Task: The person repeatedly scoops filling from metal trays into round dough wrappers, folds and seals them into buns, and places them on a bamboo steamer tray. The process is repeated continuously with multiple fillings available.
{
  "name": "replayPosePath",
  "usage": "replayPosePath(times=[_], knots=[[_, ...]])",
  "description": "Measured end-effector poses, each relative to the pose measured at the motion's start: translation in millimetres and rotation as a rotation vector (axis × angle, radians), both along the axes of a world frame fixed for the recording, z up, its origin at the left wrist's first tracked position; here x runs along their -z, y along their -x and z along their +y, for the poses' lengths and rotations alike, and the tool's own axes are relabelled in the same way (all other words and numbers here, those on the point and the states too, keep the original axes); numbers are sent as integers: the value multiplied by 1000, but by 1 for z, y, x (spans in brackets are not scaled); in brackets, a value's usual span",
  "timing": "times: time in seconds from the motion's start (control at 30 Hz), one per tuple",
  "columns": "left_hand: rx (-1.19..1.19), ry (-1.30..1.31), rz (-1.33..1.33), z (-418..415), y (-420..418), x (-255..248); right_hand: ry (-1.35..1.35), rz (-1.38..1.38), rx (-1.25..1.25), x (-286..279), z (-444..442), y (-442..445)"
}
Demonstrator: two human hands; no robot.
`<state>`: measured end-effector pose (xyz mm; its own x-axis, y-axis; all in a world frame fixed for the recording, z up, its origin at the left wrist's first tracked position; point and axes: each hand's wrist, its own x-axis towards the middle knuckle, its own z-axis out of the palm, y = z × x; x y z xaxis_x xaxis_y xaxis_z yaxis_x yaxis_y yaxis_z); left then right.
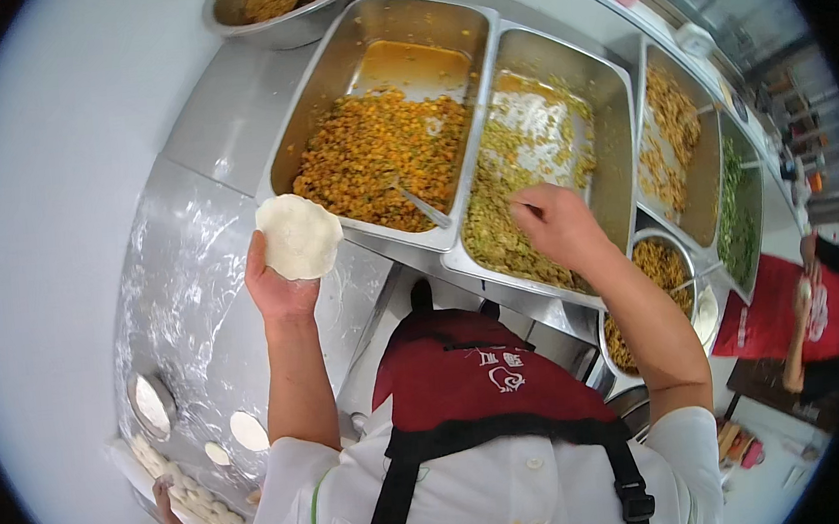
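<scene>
My left hand (pixel 281 291) holds up a round, flat dough wrapper (pixel 299 236), thumb along its left edge and palm beneath. It is raised near the front left corner of a steel pan of orange diced filling (pixel 374 155). A metal spoon (pixel 422 206) rests in that filling. My right hand (pixel 553 222) is curled above the neighbouring steel pan of green chopped filling (pixel 506 233). Whether the curled fingers grip anything is hidden from this angle.
Floured steel worktop (pixel 192 280) stretches left, bearing a flour bowl (pixel 151 406), a rolled wrapper (pixel 248 431) and dough pieces (pixel 186 494) beside another person's hand (pixel 162 489). More filling pans (pixel 676 138) and bowls (pixel 660 272) stand right. A co-worker's red apron (pixel 771 315) shows beyond.
</scene>
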<state>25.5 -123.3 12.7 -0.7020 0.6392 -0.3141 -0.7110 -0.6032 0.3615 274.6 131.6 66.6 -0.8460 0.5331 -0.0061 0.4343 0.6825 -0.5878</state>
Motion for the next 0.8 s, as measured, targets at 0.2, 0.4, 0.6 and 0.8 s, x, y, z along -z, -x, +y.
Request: replayPosePath(times=[0.2, 0.4, 0.6, 0.8], knots=[[-101, 53, -21, -34, -15, -6, -248, -430, -420, 8, -43, 118], [-14, -97, -43, -36, 0, 10, -190, -727, -485, 17, -37, 150], [10, -80, -62, -14, 17, 31, -56, -914, -365, -1, -5, 168], [9, -61, -61, -13, 24, 32, 131, -608, -476, 22, -33, 170]])
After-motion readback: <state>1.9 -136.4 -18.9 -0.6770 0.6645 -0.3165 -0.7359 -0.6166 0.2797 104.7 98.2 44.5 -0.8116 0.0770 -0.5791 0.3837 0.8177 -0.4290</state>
